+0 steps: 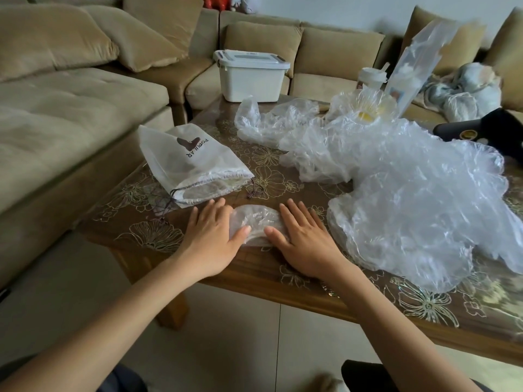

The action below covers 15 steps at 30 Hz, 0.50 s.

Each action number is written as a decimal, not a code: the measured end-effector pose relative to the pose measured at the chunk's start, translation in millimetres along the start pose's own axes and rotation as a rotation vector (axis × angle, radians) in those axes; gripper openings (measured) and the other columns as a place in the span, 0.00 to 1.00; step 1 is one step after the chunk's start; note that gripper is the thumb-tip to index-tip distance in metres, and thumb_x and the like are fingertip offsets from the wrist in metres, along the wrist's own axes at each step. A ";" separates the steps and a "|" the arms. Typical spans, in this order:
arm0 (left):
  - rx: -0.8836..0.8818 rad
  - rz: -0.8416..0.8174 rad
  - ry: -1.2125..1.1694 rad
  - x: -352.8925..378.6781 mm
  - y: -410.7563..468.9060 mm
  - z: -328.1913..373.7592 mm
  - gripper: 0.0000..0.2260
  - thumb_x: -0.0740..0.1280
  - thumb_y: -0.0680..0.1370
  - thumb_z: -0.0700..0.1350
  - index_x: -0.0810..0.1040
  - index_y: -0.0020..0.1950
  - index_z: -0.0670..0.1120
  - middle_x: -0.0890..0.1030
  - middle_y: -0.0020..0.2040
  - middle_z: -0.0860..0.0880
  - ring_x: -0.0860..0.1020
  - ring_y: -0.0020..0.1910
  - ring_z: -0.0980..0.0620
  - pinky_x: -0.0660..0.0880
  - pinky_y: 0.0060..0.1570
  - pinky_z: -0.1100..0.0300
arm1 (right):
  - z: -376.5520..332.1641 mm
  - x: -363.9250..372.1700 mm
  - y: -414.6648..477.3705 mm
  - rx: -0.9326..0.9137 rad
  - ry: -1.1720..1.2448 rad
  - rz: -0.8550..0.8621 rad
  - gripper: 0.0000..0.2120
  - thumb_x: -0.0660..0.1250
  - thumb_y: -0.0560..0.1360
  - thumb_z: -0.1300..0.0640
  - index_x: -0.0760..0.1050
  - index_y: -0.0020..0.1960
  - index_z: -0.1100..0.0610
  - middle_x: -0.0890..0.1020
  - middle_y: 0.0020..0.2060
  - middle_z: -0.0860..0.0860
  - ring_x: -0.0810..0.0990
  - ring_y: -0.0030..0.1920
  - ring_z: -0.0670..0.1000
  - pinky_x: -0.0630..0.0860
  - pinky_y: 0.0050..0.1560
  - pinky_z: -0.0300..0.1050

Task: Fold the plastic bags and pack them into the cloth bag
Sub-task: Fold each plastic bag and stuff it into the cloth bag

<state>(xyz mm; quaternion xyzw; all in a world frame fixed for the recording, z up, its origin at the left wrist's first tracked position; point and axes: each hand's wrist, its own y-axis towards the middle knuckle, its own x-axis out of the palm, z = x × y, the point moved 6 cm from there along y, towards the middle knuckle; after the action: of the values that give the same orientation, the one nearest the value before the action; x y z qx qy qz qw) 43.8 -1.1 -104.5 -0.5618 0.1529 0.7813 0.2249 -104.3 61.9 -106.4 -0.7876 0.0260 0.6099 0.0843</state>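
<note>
**While Both Hands Press, the Cloth Bag Lies Just Ahead on the Left**

As the two hands lie flat on the table (283, 284), a small folded plastic bag (256, 222) sits between them. The left hand (210, 236) presses on its left end and the right hand (305, 241) presses on its right end. Both hands are open and flat, and neither one grips anything. The folded bag is longer from side to side than from front to back. It lies near the table's front edge, close to the person.

The cloth bag (186, 159) lies on its side just past the left hand's fingertips (218, 203). Its open mouth (206, 188) points back at the hands, and its closed end points away, toward the sofa (70, 108). So the left hand is the nearer one to that mouth. I think this fold is about done. The next job would be to slide the little bag forward and a bit left, into the mouth. The mouth looks floppy, so one hand may need to hold it open.

A big heap of loose plastic bags (396, 188) waits on the right, not folded yet.
</note>
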 end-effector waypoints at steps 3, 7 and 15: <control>-0.036 0.135 -0.265 -15.5 -2.9 2.2 0.14 0.65 0.77 0.50 0.71 0.58 0.43 0.70 0.66 0.46 0.66 0.66 0.49 0.62 0.63 0.57 | -0.9 -11.8 -3.4 0.000 0.168 0.095 0.30 0.49 0.80 0.40 0.52 0.77 0.55 0.55 0.76 0.53 0.50 0.76 0.51 0.47 0.74 0.46; -0.068 0.204 -0.504 -33.9 -5.1 -3.3 0.10 0.72 0.73 0.42 0.70 0.43 0.49 0.76 0.47 0.54 0.74 0.47 0.54 0.66 0.37 0.68 | -0.7 -43.4 -8.4 -0.019 0.370 0.248 0.23 0.61 0.79 0.52 0.63 0.72 0.56 0.72 0.66 0.52 0.72 0.63 0.47 0.68 0.61 0.37; 0.037 -0.169 -1.009 -61.9 -17.6 3.6 0.26 0.77 0.63 0.37 0.75 0.57 0.53 0.79 0.59 0.55 0.79 0.55 0.50 0.76 0.51 0.63 | -13.5 -69.0 -26.8 -0.138 1.001 0.143 0.27 0.72 0.69 0.49 0.70 0.65 0.51 0.78 0.59 0.47 0.76 0.61 0.44 0.74 0.61 0.40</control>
<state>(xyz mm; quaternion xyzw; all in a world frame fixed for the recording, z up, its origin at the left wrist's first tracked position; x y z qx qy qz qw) 66.6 4.5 -44.5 -0.1211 -0.0069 0.9314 0.3431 -105.1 81.8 -33.8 -0.9832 0.0767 0.1625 -0.0326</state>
